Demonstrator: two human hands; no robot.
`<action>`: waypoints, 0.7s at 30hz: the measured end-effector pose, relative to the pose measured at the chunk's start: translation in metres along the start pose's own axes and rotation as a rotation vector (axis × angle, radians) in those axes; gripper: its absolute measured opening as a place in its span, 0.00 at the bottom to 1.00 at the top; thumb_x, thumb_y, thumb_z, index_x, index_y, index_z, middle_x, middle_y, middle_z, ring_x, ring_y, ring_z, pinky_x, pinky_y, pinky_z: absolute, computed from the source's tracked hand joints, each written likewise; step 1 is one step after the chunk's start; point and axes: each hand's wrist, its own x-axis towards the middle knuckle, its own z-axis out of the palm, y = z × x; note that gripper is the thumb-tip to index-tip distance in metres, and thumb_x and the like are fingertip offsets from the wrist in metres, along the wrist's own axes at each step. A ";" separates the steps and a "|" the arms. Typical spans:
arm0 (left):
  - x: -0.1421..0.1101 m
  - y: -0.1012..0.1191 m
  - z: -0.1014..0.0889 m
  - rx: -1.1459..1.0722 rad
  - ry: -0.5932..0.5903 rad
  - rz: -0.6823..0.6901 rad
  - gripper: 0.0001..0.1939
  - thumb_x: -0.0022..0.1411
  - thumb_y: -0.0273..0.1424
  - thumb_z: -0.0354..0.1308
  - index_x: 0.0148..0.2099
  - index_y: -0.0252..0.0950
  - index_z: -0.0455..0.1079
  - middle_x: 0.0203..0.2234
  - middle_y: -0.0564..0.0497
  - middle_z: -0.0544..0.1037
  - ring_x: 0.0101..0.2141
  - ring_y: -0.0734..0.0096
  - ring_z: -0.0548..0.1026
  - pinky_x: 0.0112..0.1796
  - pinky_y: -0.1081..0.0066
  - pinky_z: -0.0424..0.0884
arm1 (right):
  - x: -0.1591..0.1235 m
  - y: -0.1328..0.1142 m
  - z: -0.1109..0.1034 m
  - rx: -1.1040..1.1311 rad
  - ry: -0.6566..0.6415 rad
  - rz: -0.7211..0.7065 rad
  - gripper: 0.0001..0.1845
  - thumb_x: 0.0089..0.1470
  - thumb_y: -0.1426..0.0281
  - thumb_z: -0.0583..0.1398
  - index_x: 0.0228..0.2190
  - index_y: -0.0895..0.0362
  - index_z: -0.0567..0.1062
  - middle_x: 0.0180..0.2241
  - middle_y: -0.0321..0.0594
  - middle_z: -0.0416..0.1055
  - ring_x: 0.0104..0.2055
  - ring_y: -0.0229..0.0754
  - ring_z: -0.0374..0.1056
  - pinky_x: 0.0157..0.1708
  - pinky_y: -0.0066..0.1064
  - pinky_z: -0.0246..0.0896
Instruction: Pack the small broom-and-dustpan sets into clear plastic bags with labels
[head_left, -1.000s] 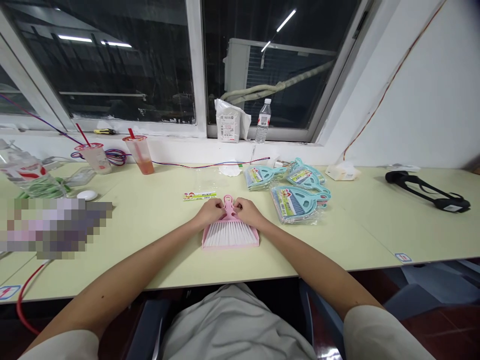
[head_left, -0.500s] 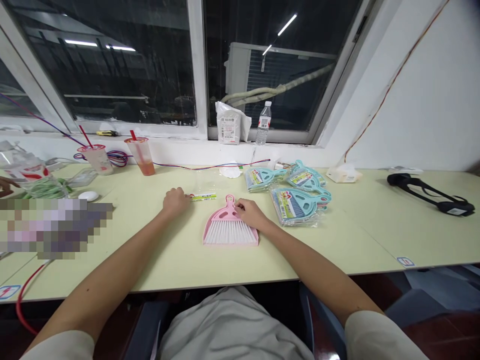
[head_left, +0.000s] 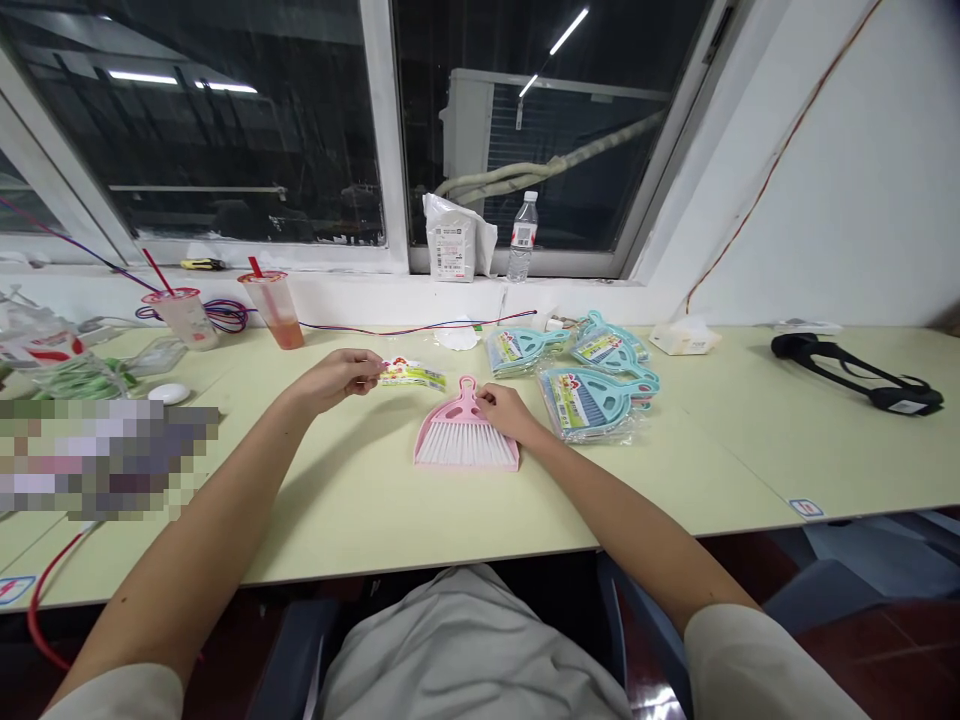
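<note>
A pink dustpan (head_left: 510, 462) with a white-bristled hand brush (head_left: 463, 443) nested in it lies on the table in front of me, handle pointing away. My right hand (head_left: 504, 408) is closed on its right side near the handle. Over the table to the left, my left hand (head_left: 346, 378) pinches one end of a printed card label (head_left: 412, 374), yellow-green and white with red marks. The label's free end reaches toward the dustpan's handle. Just right of my right hand lie blue dustpan sets (head_left: 598, 402) in clear wrappers, several in all.
Two drink cups with red straws, one a cup (head_left: 281, 315) of orange drink, stand at the back left. A water bottle (head_left: 523, 238) and a white packet (head_left: 451, 240) are on the sill. A tissue pack (head_left: 684, 337) and black headgear (head_left: 855, 375) lie right.
My left hand has lifted the label off the table and tilted it up, its printed face now showing more. My right hand stays at the dustpan; the whole view has shifted slightly.
</note>
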 end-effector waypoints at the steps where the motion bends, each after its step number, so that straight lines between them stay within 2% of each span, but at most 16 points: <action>1: -0.004 0.004 0.010 -0.021 -0.052 0.014 0.14 0.49 0.38 0.71 0.33 0.34 0.75 0.21 0.52 0.68 0.24 0.76 0.64 0.25 0.72 0.57 | 0.001 0.001 -0.001 0.008 -0.005 -0.005 0.06 0.55 0.70 0.59 0.28 0.56 0.76 0.29 0.37 0.76 0.32 0.40 0.68 0.34 0.30 0.58; 3: -0.012 0.007 0.035 0.008 -0.139 0.002 0.13 0.50 0.38 0.70 0.33 0.34 0.76 0.20 0.52 0.68 0.23 0.76 0.63 0.25 0.72 0.56 | 0.003 0.004 -0.003 0.048 -0.039 -0.034 0.03 0.51 0.71 0.62 0.30 0.57 0.77 0.32 0.38 0.78 0.35 0.41 0.70 0.35 0.30 0.60; 5: -0.017 0.005 0.060 0.098 -0.194 -0.033 0.11 0.50 0.37 0.70 0.30 0.34 0.77 0.20 0.51 0.69 0.23 0.76 0.62 0.25 0.71 0.55 | 0.006 0.008 -0.005 0.100 -0.077 -0.024 0.05 0.49 0.70 0.64 0.31 0.57 0.79 0.34 0.40 0.79 0.36 0.43 0.71 0.36 0.31 0.61; 6: -0.019 0.003 0.070 0.152 -0.201 -0.052 0.11 0.50 0.37 0.69 0.29 0.34 0.77 0.20 0.51 0.70 0.23 0.76 0.62 0.25 0.71 0.55 | 0.008 0.010 -0.006 0.118 -0.086 -0.006 0.06 0.50 0.69 0.64 0.31 0.57 0.79 0.34 0.40 0.79 0.36 0.43 0.72 0.36 0.31 0.62; 9: -0.022 -0.005 0.091 0.308 -0.116 -0.069 0.09 0.48 0.36 0.68 0.24 0.35 0.77 0.22 0.49 0.75 0.27 0.72 0.67 0.28 0.70 0.60 | 0.012 0.015 -0.007 0.132 -0.081 0.050 0.08 0.52 0.66 0.63 0.30 0.57 0.80 0.33 0.40 0.79 0.35 0.43 0.72 0.37 0.31 0.62; 12: -0.023 -0.011 0.097 0.415 -0.040 -0.072 0.09 0.48 0.36 0.66 0.22 0.36 0.75 0.22 0.50 0.76 0.30 0.68 0.71 0.30 0.70 0.63 | 0.014 0.016 -0.006 0.131 -0.086 0.050 0.08 0.52 0.65 0.63 0.30 0.57 0.80 0.33 0.39 0.79 0.35 0.42 0.71 0.37 0.31 0.61; 21: -0.018 -0.020 0.095 0.644 -0.032 -0.093 0.09 0.46 0.38 0.64 0.23 0.37 0.76 0.21 0.51 0.74 0.25 0.69 0.67 0.25 0.69 0.57 | 0.010 0.011 -0.007 0.058 -0.082 0.015 0.07 0.54 0.68 0.62 0.30 0.57 0.79 0.33 0.39 0.79 0.34 0.41 0.70 0.36 0.31 0.61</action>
